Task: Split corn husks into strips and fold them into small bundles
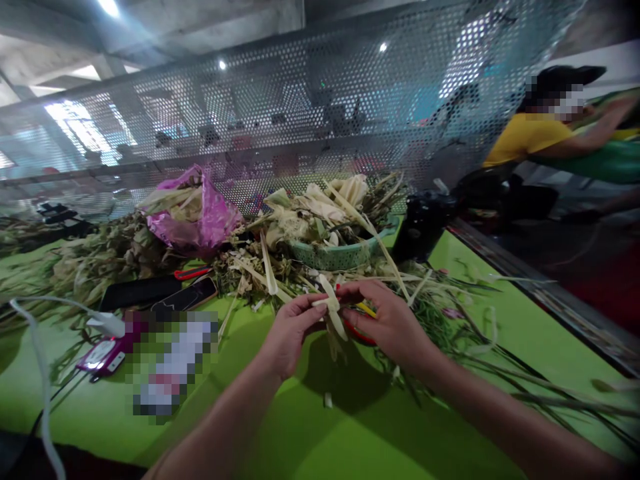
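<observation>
A pale piece of folded husk strips (332, 305), with narrow petal-like ends pointing up, left and down, is held above the green table. My left hand (289, 332) is closed, pinching its left side between thumb and fingers. Close on the right, my right hand (387, 321) is curled around scissors with red and yellow handles (361, 336); their blades are hidden. Its fingertips come right up to the husk piece, but I cannot tell whether they grip it too. Thin strips dangle beneath the piece.
Behind my hands stands a green basket (333, 256) heaped with dry husks. A pink plastic bag (193, 223), a black bottle (421, 227), phones (185, 297) and a purple power strip (111, 352) surround it. Beyond the perforated metal screen (280, 120), at right, sits a person (530, 137) in yellow.
</observation>
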Demonstrator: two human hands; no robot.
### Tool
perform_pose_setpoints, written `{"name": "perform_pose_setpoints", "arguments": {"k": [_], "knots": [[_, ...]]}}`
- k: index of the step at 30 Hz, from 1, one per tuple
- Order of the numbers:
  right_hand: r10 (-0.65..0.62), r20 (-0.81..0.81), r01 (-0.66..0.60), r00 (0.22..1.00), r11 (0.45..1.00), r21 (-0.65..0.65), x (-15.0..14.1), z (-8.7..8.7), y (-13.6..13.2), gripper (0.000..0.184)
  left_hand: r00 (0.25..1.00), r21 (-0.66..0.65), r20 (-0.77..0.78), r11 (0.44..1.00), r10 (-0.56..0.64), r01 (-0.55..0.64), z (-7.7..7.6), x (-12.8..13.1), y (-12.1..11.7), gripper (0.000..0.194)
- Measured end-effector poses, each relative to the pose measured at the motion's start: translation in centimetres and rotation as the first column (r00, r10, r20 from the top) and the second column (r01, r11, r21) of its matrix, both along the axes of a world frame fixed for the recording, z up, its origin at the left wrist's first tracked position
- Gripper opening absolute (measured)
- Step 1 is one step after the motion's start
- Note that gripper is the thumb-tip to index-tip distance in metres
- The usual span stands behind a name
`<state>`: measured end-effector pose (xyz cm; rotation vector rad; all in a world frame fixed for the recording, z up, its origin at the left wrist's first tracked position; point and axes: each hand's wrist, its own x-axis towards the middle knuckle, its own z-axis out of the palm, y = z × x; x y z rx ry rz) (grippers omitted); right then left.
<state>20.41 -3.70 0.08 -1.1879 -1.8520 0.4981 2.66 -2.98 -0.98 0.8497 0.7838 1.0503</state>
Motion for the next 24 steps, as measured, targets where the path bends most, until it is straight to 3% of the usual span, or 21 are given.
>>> {"name": "perform_pose_setpoints", "arguments": {"k": [4,6,10,18,24], "knots": [[0.026,0.022,-0.023,0.999,0.995,-0.099,0.2,0.5,0.0,0.017,0.981,0.135,-0.183,0.99,0.059,-0.035,-0.1,0.0,0.3,0.025],[0.01,0.103,-0.002,0.995,0.997,-0.083,0.2,0.6,0.0,0.012,0.962,0.2,-0.26,0.979,0.084,-0.031,-0.2,-0.1,0.4,0.022],[-0.013,0.178,0.022,0.984,0.999,-0.045,-0.2,0.5,0.0,0.021,0.916,0.329,-0.369,0.944,0.156,-0.028,-0.4,-0.1,0.4,0.012],[0.043,-0.059,-0.053,0.997,0.982,-0.181,-0.8,0.0,-0.1,0.015,0.886,0.43,-0.443,0.9,0.137,0.075,-0.6,-0.1,0.2,0.006],[-0.019,-0.125,-0.008,0.992,0.976,-0.217,-1.2,-0.3,-0.2,0.012,0.849,0.46,-0.49,0.886,0.2,0.057,-0.9,0.3,-0.1,0.009]]}}
